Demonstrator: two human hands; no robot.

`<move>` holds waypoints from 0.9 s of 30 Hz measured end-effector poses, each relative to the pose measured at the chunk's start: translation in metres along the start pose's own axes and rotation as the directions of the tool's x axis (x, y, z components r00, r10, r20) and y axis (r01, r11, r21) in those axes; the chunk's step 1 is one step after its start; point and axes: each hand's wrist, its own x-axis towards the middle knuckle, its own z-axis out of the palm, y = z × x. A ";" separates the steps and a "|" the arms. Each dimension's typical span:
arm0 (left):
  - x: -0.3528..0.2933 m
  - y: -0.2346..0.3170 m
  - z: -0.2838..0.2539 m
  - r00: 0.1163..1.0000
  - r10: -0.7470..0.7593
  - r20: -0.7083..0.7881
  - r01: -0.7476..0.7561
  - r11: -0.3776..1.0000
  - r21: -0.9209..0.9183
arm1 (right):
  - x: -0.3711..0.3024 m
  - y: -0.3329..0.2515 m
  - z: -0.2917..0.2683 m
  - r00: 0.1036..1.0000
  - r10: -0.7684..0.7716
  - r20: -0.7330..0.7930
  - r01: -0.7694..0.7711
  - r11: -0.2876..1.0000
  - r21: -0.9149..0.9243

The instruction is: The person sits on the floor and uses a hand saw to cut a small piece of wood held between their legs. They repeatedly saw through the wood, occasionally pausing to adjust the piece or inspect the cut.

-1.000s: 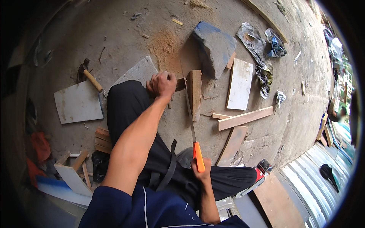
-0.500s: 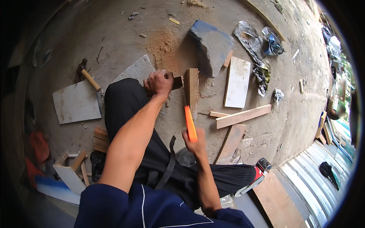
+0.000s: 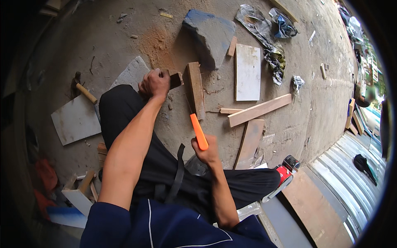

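My left hand (image 3: pixel 155 86) is closed around a short dark piece of wood (image 3: pixel 176 80), whose cut end points right. In my right hand (image 3: pixel 209 150), fingers wrapped round it, is the orange handle of a handsaw (image 3: pixel 199 132). The saw's thin blade, seen nearly edge-on, reaches up from the handle toward the gap between the held wood and a thick brown wooden block (image 3: pixel 195 89). Whether the blade touches either piece I cannot tell. Under my left hand lies a pale grey slab (image 3: pixel 131 72), partly hidden by my hand and knee.
Sawdust (image 3: pixel 155 43) covers the ground beside a large blue-grey stone (image 3: pixel 211 35). Right of it lie a white board (image 3: pixel 248 72), planks (image 3: pixel 259 110) and crumpled plastic (image 3: pixel 275 58). A hammer (image 3: pixel 86 91) rests on another white board (image 3: pixel 74 120) to the left.
The saw and my right hand have drawn back toward me, away from the held wood's end. My left hand still grips the wood. The whole view has shifted slightly.
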 end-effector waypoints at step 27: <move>-0.001 0.011 -0.003 0.999 -0.034 0.035 0.034 0.999 0.014 | 0.000 -0.007 -0.001 0.999 0.017 -0.034 -0.017 1.000 0.002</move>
